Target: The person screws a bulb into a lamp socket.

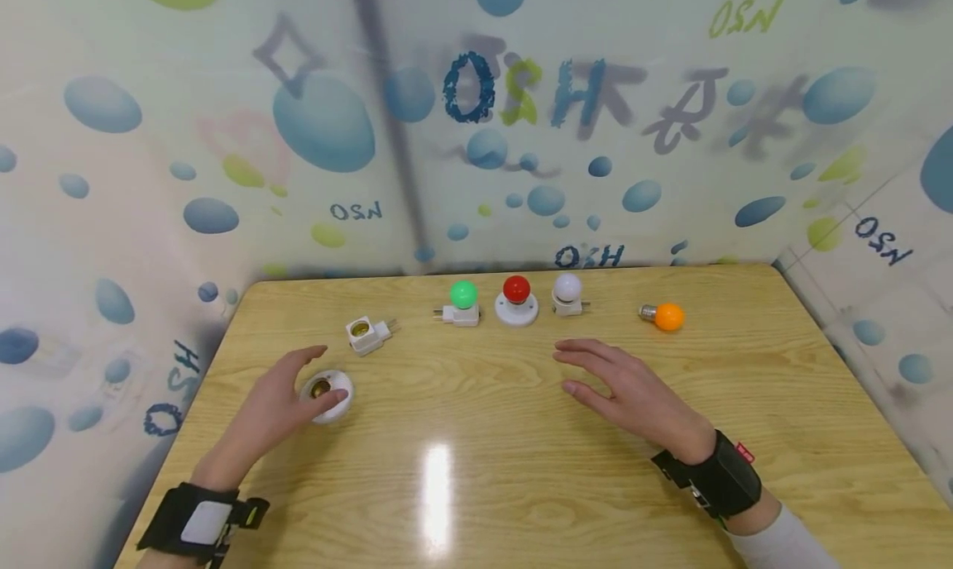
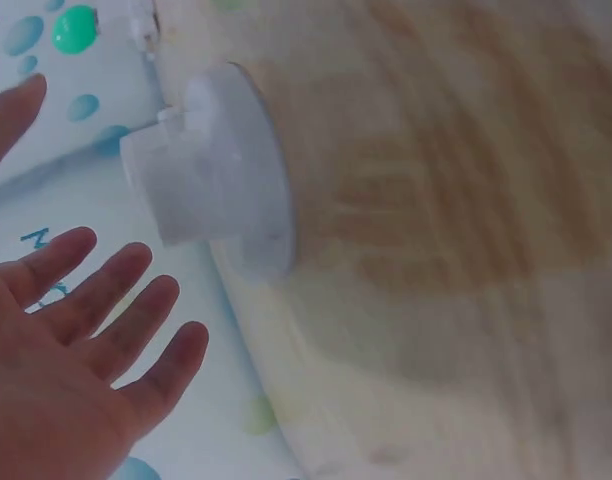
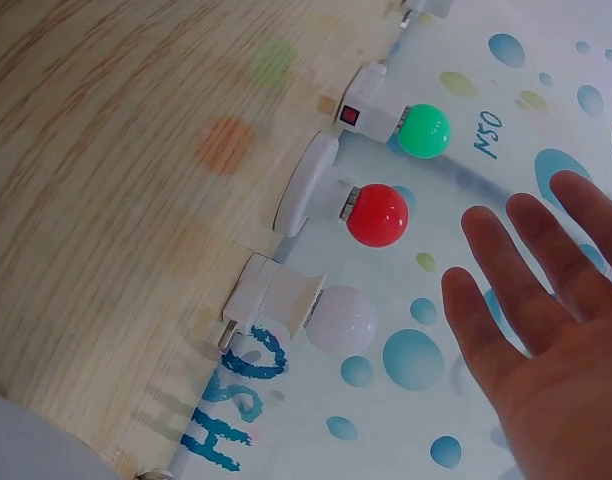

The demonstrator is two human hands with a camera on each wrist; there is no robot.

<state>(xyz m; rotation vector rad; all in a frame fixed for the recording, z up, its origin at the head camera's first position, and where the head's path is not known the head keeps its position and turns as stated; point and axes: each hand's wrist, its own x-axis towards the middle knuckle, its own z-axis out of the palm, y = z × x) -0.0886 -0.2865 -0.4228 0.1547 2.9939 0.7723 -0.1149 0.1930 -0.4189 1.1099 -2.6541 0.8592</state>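
Note:
My left hand (image 1: 279,399) hovers over a round white lamp holder (image 1: 341,384) with a brass-coloured socket, thumb and fingers spread. In the left wrist view a gap shows between the fingers and that lamp holder (image 2: 211,180). Just beyond lies a white plug-in lamp socket (image 1: 365,337) with its prongs to the right. My right hand (image 1: 633,387) is held above the table, fingers extended, with nothing in it. Nearest to it are a white bulb (image 1: 567,287) in a plug-in socket and a loose orange bulb (image 1: 668,317) lying on its side.
Along the table's (image 1: 506,404) back edge stand a green bulb (image 1: 463,294) in a switched plug-in socket (image 3: 371,105) and a red bulb (image 1: 516,289) in a round white base (image 1: 524,313). A patterned curtain (image 1: 476,180) hangs behind the table and at both sides.

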